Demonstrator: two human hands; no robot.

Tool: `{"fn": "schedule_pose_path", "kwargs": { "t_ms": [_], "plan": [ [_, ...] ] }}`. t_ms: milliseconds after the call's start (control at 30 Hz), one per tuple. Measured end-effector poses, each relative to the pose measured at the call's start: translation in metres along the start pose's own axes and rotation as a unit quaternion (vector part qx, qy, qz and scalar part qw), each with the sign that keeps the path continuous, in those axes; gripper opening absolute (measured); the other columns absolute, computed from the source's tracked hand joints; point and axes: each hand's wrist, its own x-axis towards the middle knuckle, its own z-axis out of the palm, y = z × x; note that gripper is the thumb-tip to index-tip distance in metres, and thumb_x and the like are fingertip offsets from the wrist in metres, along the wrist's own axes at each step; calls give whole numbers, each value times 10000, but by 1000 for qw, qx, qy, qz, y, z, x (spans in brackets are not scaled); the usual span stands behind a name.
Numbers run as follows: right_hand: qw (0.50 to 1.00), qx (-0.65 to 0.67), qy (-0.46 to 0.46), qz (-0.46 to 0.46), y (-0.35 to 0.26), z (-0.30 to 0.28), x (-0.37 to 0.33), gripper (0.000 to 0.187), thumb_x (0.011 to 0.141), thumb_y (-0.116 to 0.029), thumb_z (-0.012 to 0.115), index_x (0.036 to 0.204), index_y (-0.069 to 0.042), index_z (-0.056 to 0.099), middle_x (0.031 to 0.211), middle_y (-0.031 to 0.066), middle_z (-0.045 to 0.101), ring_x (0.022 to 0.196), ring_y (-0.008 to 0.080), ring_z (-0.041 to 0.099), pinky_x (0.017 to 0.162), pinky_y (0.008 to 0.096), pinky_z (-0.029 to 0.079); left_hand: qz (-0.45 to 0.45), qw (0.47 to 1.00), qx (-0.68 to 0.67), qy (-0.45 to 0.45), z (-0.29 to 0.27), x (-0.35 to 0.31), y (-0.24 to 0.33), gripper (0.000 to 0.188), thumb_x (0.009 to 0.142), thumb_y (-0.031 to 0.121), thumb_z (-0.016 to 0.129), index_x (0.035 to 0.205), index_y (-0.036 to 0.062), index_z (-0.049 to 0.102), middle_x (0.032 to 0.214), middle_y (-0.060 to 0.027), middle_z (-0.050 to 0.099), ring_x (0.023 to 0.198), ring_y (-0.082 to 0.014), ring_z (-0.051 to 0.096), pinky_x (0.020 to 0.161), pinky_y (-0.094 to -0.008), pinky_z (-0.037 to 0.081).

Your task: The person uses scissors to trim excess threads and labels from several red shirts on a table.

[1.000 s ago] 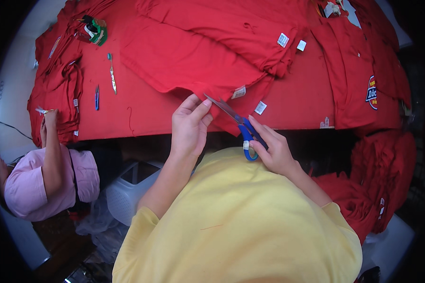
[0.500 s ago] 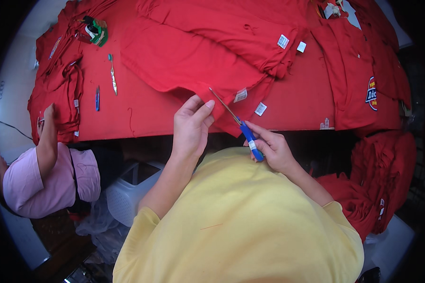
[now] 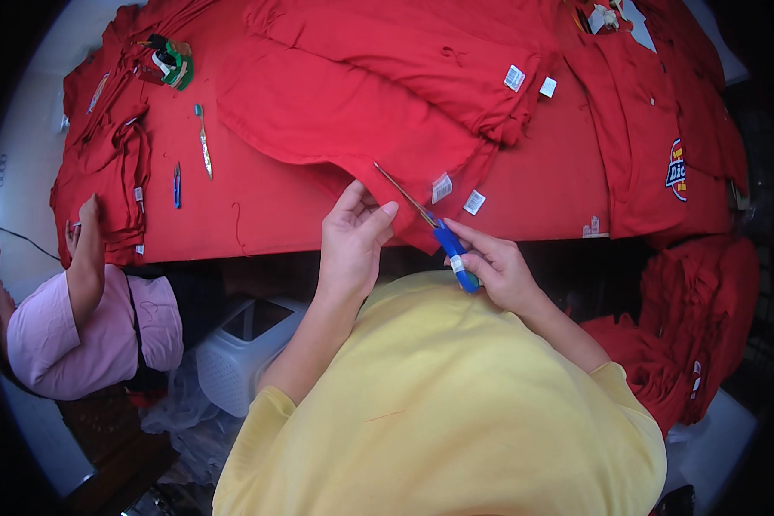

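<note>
My left hand [image 3: 350,245] is closed at the near edge of a red garment [image 3: 353,129], its thumb and fingers on the cloth. In my right hand [image 3: 500,271] is a pair of blue-handled scissors [image 3: 458,258]. Their long, thin blades point up and left across the cloth, with the tips just beyond the left fingers. The blades look nearly together. White tags [image 3: 441,187] show on the garment layers to the right of the blades. What lies under the left fingertips is hidden.
Blue thread snips [image 3: 177,185] and a toothbrush [image 3: 204,146] lie on the red-covered table [image 3: 206,219]. A green container [image 3: 177,69] stands farther back. Red garments are piled left [image 3: 103,189] and right [image 3: 636,155]. At the left, a person in pink [image 3: 86,327] handles garments beside a white stool [image 3: 232,361].
My left thumb has moved slightly down and away from the index fingertip. The scissors have shifted a little to the left. The garment edge has moved only slightly.
</note>
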Motion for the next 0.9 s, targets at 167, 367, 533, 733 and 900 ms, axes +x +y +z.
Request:
{"fn": "schedule_pose_path", "kwargs": {
  "t_ms": [167, 367, 533, 733, 900],
  "plan": [
    [1000, 24, -10, 7, -2, 1, -2, 480, 886, -109, 544, 1344, -13, 435, 1002, 133, 653, 848, 148, 624, 818, 277, 465, -42, 999, -8, 26, -7, 5, 8, 383, 868, -26, 564, 1243, -9, 491, 1028, -65, 596, 911, -113, 585, 762, -245, 491],
    [993, -64, 12, -101, -1, 7, 6, 516, 882, -153, 567, 1354, -12, 415, 1038, 153, 637, 905, 206, 629, 835, 297, 462, -33, 996, 81, -24, -13, 4, 11, 421, 851, -55, 559, 1256, 35, 484, 1061, -40, 566, 933, -106, 580, 713, -245, 547],
    [998, -22, 12, -63, 3, 7, 10, 505, 883, -114, 551, 1358, -14, 411, 948, 127, 632, 825, 171, 613, 794, 292, 472, -43, 995, 84, -45, -15, 3, 10, 434, 853, -54, 558, 1267, 52, 480, 1052, -33, 564, 932, -100, 574, 701, -237, 539],
    [999, -7, -9, 37, -8, 6, 9, 489, 889, -97, 534, 1357, -17, 415, 868, 107, 608, 760, 154, 590, 754, 283, 471, -34, 999, -6, 9, -14, 8, 13, 421, 854, -34, 575, 1261, 17, 480, 1042, -37, 581, 912, -93, 578, 735, -234, 493],
    [985, -107, 9, -132, -4, 12, 17, 509, 892, -125, 547, 1369, -26, 401, 957, 132, 613, 784, 167, 596, 771, 286, 468, -4, 996, 86, -37, -27, 11, 12, 405, 850, -33, 586, 1241, 9, 493, 1035, -35, 585, 884, -81, 570, 737, -217, 483]
  ]
}}
